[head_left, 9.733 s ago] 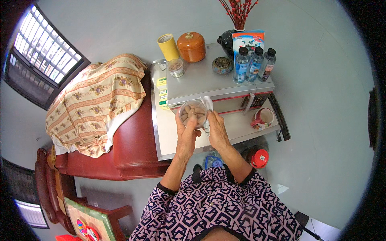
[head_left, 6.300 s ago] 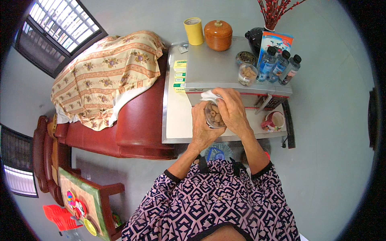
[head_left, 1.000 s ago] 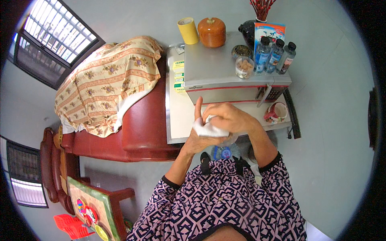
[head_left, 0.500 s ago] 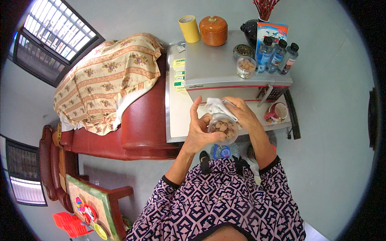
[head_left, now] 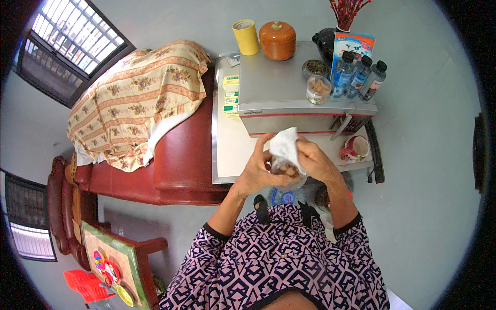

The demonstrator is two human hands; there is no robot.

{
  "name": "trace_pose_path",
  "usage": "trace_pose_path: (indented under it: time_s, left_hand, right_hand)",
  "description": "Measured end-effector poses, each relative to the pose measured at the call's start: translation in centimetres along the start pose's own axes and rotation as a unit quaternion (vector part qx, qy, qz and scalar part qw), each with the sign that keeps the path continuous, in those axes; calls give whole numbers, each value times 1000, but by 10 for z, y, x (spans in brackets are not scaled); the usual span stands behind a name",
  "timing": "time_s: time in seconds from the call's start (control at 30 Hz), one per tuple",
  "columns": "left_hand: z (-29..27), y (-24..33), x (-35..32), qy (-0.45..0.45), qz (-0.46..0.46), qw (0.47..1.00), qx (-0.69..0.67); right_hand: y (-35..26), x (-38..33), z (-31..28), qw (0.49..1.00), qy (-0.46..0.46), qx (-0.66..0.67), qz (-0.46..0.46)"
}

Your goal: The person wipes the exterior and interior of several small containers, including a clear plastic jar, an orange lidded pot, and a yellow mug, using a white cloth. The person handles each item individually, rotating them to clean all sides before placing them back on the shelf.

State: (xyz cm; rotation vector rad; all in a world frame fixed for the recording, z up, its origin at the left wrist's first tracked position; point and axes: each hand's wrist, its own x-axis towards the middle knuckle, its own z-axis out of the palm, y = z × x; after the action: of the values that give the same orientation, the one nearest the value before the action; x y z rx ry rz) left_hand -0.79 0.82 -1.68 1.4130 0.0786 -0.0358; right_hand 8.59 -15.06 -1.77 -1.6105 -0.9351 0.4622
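My left hand (head_left: 255,170) is wrapped round a clear plastic jar (head_left: 286,169) of small, roundish brown pieces, held up in front of my body. A white cloth (head_left: 284,144) is bunched in my right hand (head_left: 316,163) and lies against the jar, hiding its far side and part of its top. Beyond my hands stands a silver microwave (head_left: 281,77) on a white table (head_left: 226,160). On the microwave's top sits a similar clear tub (head_left: 318,90) with light brown pieces, beside a round jar of dark contents (head_left: 314,68).
Three bottles (head_left: 357,77), a black vase (head_left: 324,44), an orange lidded pot (head_left: 277,41) and a yellow canister (head_left: 245,37) stand on the microwave. A red-and-white cup (head_left: 355,148) is at the table's right. A red leather sofa (head_left: 181,165) adjoins its left. A large bottle (head_left: 283,197) is below my hands.
The white cloth has shifted nearer and now covers more of the jar, whose open round face was showing before. My right hand has come slightly lower; my left hand keeps its hold.
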Motion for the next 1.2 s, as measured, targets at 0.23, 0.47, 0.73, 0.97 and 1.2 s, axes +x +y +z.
trace_pose_path:
  time_s: [0.23, 0.47, 0.73, 0.97, 1.2]
  left_hand:
    - [8, -6, -1, -38, 58, 991, 115]
    - [-6, -18, -1, 1, 23, 999, -42]
    - [-8, -18, 6, 21, 9, 979, -204]
    - [6, -3, 10, 58, 15, 962, -266]
    - [13, -4, 10, 159, 202, 946, 197]
  right_hand:
    - [-18, 14, 4, 948, -153, -245, -135]
    - [17, 13, 5, 997, 30, 26, 62]
    - [40, 0, 25, 855, 172, 479, 98]
    - [42, -6, 45, 767, 218, 600, 66]
    - [33, 6, 50, 757, 190, 622, 71]
